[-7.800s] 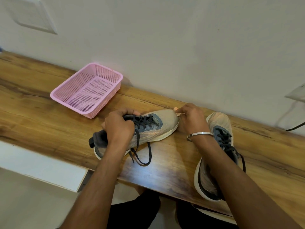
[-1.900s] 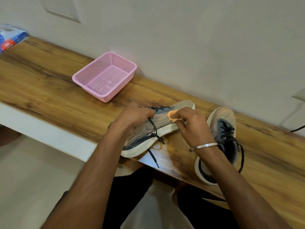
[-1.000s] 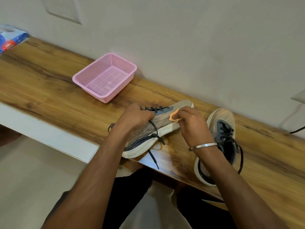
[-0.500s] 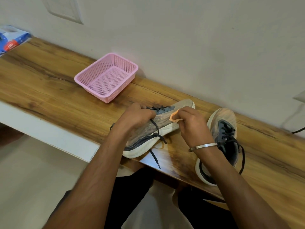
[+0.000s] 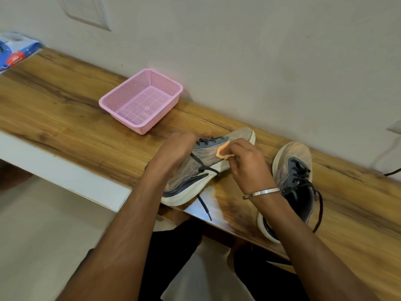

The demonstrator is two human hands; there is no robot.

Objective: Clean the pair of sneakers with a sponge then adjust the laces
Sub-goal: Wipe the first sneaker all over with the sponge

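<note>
The table (image 5: pixel 65 109) is carrying the same layout as half a second ago: the pink basket (image 5: pixel 141 101) is sitting unmoved near the wall, and the second sneaker (image 5: pixel 297 170) is lying upright to the right, its heel partly hidden behind the right forearm. The tilted sneaker (image 5: pixel 201 168) is staying on its side at the table's front edge. The left hand (image 5: pixel 175 148), motion-blurred, is keeping its grip around the collar, fingers hidden behind the shoe. The right hand (image 5: pixel 247 164) is pinching the orange sponge (image 5: pixel 223 152), still against the upper near the laces (image 5: pixel 206 168); most of the sponge is concealed.
</note>
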